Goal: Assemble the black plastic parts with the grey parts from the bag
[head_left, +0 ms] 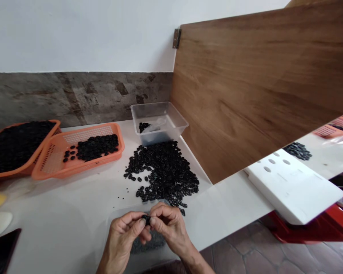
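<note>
Deliberately, we pinched a small black piece (145, 219) between our left hand (125, 232) and right hand (169, 227), held together over the clear tub (117, 212) by the near edge of the table (74, 220), presumably to catch drops, the black heap (171, 171) handily beyond.

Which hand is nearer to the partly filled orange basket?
Left: the left hand is in front of the orange basket and to its right; the right hand is farther right.

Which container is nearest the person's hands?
The clear box directly below the left hand and right hand; the other clear box and both orange baskets stand farther away.
</note>
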Demonstrator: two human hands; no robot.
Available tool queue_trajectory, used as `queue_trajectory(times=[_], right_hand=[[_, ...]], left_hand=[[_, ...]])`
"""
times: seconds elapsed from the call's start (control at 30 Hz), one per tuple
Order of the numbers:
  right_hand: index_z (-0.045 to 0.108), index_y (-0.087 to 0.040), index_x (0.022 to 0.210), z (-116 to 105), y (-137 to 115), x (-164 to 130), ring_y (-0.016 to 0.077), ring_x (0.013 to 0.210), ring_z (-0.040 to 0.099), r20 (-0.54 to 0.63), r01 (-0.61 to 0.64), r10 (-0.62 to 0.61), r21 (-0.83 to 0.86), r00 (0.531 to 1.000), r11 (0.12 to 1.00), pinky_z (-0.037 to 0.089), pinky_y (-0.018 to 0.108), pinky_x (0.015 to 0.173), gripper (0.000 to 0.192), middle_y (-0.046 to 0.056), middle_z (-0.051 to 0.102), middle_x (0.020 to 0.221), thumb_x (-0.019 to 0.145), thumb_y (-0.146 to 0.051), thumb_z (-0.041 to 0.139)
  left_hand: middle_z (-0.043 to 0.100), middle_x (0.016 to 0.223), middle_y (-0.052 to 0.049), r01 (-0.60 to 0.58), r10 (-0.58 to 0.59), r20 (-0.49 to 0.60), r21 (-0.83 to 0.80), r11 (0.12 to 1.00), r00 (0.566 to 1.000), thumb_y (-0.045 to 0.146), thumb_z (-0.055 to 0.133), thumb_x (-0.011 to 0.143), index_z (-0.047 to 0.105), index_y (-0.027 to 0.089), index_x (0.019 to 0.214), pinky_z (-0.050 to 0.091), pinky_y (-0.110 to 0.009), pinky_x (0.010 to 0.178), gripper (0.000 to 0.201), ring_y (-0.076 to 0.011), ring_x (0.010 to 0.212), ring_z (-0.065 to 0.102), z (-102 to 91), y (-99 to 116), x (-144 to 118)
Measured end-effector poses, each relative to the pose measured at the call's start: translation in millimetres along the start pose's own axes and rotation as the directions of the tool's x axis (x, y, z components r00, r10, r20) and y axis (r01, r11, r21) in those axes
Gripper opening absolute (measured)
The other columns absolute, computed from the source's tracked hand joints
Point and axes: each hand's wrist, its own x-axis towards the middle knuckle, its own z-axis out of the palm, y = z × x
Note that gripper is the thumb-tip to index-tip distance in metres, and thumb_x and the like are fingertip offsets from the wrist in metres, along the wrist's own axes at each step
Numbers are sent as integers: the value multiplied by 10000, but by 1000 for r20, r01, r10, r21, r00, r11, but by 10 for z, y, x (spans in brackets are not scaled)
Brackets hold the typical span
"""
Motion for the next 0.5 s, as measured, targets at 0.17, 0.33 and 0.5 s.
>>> queue_trajectory(times=[0.17,0.33,0.5], right_hand=[[616,-152,663,-12,-40,-31,130,641,494,21,40,-38,-133,999,990,374,255,639,312,17,540,653,881,-373,593],[603,-158,689,-30,-78,-39,132,672,504,88,54,-37,-197,995,979,376,251,656,289,21,552,682,901,-350,569],[617,-146,700,-18,-13,-31,120,615,517,84,-35,39,-47,996,998,400,236,596,302,23,562,664,873,-393,604]], left_hand=[[688,565,-41,-20,20,6,69,997,1000,382,778,697,745,118,807,471,-209,481,288,-124,477,607,-33,-25,-5],[667,527,-34,-33,25,54,148,988,998,406,743,730,743,119,796,470,-211,483,294,-123,459,593,-41,12,-25],[663,516,-44,-24,14,69,148,989,998,418,742,723,742,117,789,459,-213,478,308,-126,454,582,-30,20,-14]])
